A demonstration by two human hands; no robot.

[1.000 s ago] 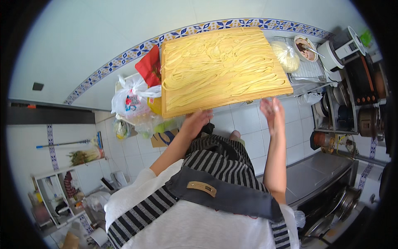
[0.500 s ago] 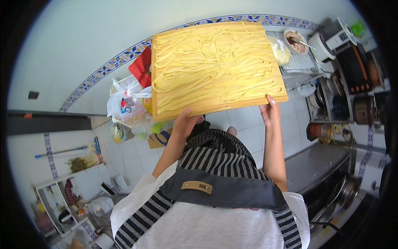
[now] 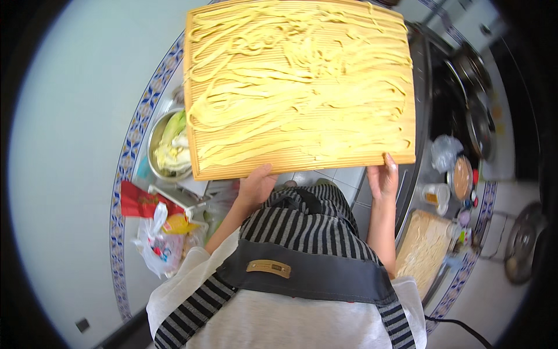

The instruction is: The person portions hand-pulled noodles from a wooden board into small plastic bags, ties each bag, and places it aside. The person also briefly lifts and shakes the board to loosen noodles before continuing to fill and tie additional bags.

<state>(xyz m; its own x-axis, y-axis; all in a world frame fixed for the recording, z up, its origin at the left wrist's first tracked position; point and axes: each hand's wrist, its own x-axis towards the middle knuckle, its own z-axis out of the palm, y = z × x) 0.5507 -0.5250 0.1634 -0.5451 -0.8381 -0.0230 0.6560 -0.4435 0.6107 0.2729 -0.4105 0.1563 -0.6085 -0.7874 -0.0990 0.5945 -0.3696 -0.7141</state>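
A rectangular wooden board (image 3: pixel 410 136) with a ribbed surface is held out in front of me, off any support. Long, flat yellow noodles (image 3: pixel 261 110) lie across most of it in loose, roughly parallel strands and small tangles. My left hand (image 3: pixel 257 185) grips the board's near edge left of the middle, its thumb at the rim. Near the right corner, my right hand (image 3: pixel 383 177) holds the same edge, with the thumb on top. The fingers of both hands are mostly hidden under the board.
On the left a metal bowl (image 3: pixel 154 160) holds leafy vegetables, beside a red bag (image 3: pixel 139 200) and a white plastic bag (image 3: pixel 154 253). At right are a dark stove with a pan (image 3: pixel 479 128), a clear jug (image 3: pixel 436 198) and a floured wooden board (image 3: pixel 427 241).
I have turned, so the stove and counter now show on the right, and the rack with the white bowl is out of view. The board appears larger and both hands keep hold of it.
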